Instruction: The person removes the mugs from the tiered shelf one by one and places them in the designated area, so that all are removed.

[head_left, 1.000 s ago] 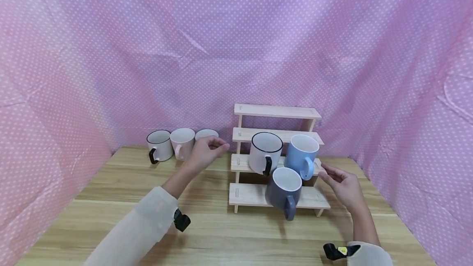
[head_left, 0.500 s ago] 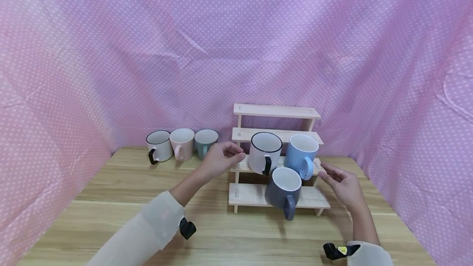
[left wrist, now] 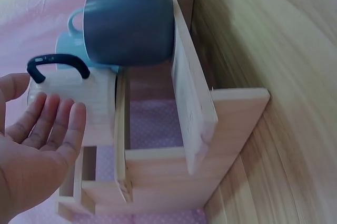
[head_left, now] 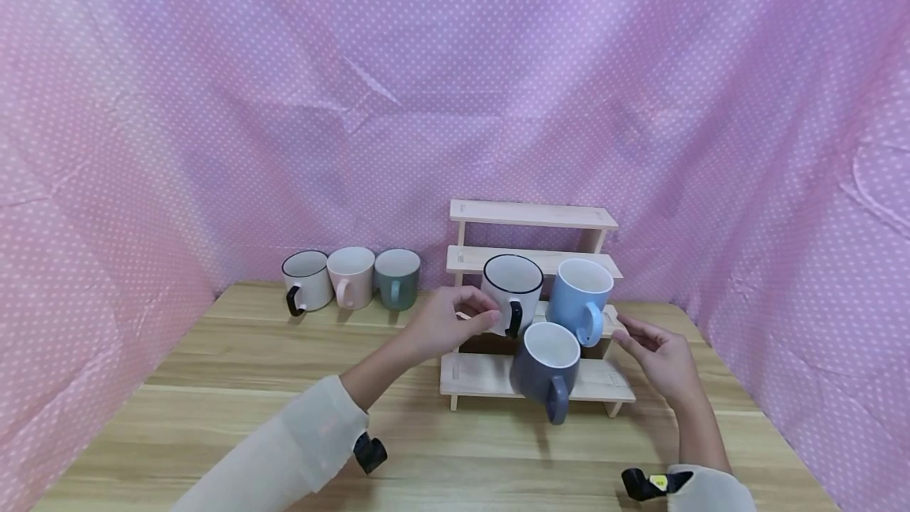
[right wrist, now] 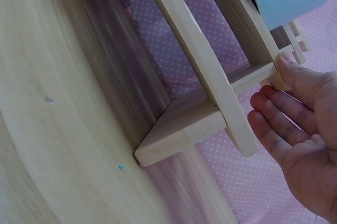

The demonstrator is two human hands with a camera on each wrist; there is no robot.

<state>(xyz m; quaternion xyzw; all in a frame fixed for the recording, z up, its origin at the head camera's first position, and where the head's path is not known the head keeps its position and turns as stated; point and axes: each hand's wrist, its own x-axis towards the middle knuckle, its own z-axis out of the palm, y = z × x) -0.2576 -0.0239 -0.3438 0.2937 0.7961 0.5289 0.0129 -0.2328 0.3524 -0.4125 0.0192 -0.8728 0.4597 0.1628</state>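
Observation:
My left hand (head_left: 446, 324) is beside a white mug (head_left: 509, 296) with a black rim and black handle. Its fingers are loosely bent, fingertips right at the mug's side in the left wrist view. That mug stands on the second step of a wooden tiered stand (head_left: 469, 376), next to a light-blue mug (head_left: 577, 295). A dark grey mug (head_left: 540, 378) sits on the lowest step, its handle toward me. My right hand (head_left: 667, 362) pinches the right end of the second step; in the right wrist view its thumb (right wrist: 303, 76) lies against the board's end.
At the back left of the wood-grain table (head_left: 213, 401) stand a white black-rimmed mug (head_left: 313, 291), a pale pink mug (head_left: 361, 287) and a green mug (head_left: 405, 289) in a row. A pink dotted curtain (head_left: 455, 101) hangs close behind the stand.
My left hand has moved right and toward me, from in front of the green mug to the white mug on the stand, uncovering the green mug. The right hand has stayed still.

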